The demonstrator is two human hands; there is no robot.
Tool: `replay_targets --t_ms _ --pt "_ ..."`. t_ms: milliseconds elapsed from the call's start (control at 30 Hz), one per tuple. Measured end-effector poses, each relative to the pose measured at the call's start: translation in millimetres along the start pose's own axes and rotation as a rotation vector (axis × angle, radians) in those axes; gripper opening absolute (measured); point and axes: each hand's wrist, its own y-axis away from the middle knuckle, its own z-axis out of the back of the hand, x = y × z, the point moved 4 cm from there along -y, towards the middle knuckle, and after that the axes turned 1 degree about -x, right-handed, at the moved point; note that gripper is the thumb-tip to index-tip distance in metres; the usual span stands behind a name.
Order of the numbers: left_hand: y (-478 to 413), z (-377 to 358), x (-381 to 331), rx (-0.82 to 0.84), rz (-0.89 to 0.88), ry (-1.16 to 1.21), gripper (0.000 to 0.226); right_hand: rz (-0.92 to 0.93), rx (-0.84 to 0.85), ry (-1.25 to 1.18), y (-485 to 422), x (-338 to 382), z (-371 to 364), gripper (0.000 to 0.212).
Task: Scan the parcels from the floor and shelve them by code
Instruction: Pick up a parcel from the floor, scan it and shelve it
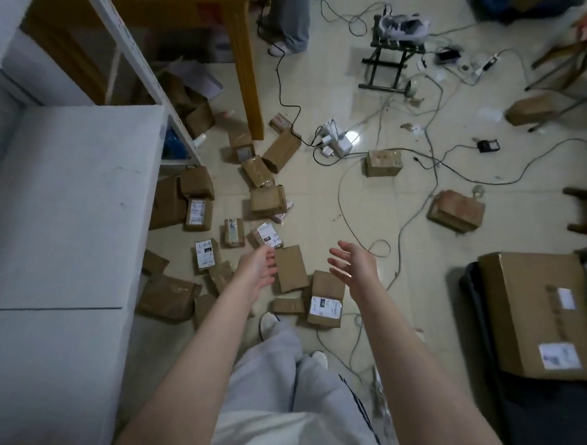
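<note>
Both hands hang empty over the parcels scattered on the floor [319, 206]. The left hand [257, 269] has its fingers loosely spread beside a plain brown parcel [290, 269], and the right hand [352, 267] is open, palm turned inward, above a labelled parcel [326, 298] just next to it. The pile lies between the grey shelf [70, 198] on the left and the person's shoe [268, 324], with many boxes overlapping or tilted. The plain parcel shows no label on its upper face, so it probably needs turning before any scan, and a hasty lift could shove its neighbours out of place. No scanner is in view, so a parcel could end up shelved unread. Loose cables [352, 221] cross the tiles and one runs close past the labelled parcel, so a step forward or a dragged box could snag it and trip the person.
</note>
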Motion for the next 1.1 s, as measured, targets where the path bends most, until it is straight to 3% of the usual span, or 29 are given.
replay_targets --t_ms 267,367,433,567,667,867,1100 --pt "-117.2 -70.1 62.2 0.060 0.110 -0.250 0.020 -0.078 -0.200 0.066 -114.3 -67.1 66.3 0.007" --pt "-160.8 -100.3 100.2 0.078 0.138 -0.312 0.029 -0.107 -0.225 0.058 -156.8 -103.0 88.6 0.014" --pt "-193.3 -118.6 128.7 0.077 0.155 -0.313 0.018 -0.124 -0.234 0.074 -188.3 -131.5 101.9 0.018" --pt "-253.2 -150.9 186.9 0.039 0.135 -0.325 0.029 -0.163 -0.226 0.118 -253.5 -197.9 122.5 0.019" --pt "-307.3 -164.6 241.0 0.030 0.166 -0.346 0.024 -0.228 -0.232 0.175 -296.0 -245.5 127.9 0.017" --pt "-422.1 -174.6 329.3 -0.005 0.192 -0.408 0.090 -0.306 -0.171 0.244 -377.6 -311.7 128.2 0.021" --pt "-582.4 -181.8 457.8 0.023 0.275 -0.419 0.103 -0.349 -0.031 0.407 -460.1 -360.8 127.1 0.058"
